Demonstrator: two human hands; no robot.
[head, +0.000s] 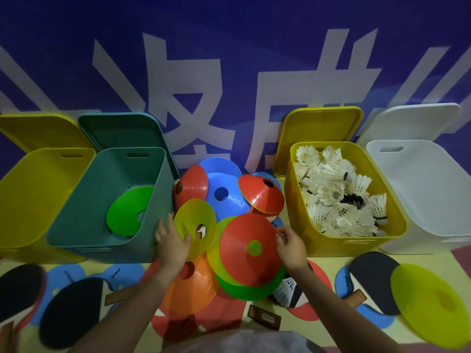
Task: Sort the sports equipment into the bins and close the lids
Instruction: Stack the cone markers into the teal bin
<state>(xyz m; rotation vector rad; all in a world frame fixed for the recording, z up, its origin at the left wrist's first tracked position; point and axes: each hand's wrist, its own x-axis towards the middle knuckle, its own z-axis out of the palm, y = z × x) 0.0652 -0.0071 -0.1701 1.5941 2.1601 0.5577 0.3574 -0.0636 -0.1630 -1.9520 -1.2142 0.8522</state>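
four bins stand in a row against the blue wall [229,59], lids tipped back so their mouths stay free for loading. the white bin [433,200] at three o'clock and the left yellow bin [33,194] at nine look unfilled from here. the right yellow bin [344,240] at two o'clock holds the shuttlecocks [336,194], heaped with no common direction, some corks down, some sideways. the teal bin [84,225] at ten o'clock holds one green disc cone [127,212], leaning on edge against the inner wall, so we judge this is the bin meant for cones.

the loose cones sit piled between the teal and right yellow bins at the centre. being round, they have no long axis; what tells is which way the dome faces. a red cone [262,194] at one o'clock sits tilted, dome up.

our left hand [172,243] touches a yellow cone [193,225] with fingers spread fairly wide across its rim, tilting it on edge, its hollow side toward us, beside the teal bin. our right hand [290,247] pinches the right rim of another red cone [249,248], fingers curled narrow, lifting it off the green one below.

paddles [68,312] lie flat at seven and four o'clock, unsorted, their handles hard to trace. a lone yellow-green cone [430,304] lies at four o'clock.
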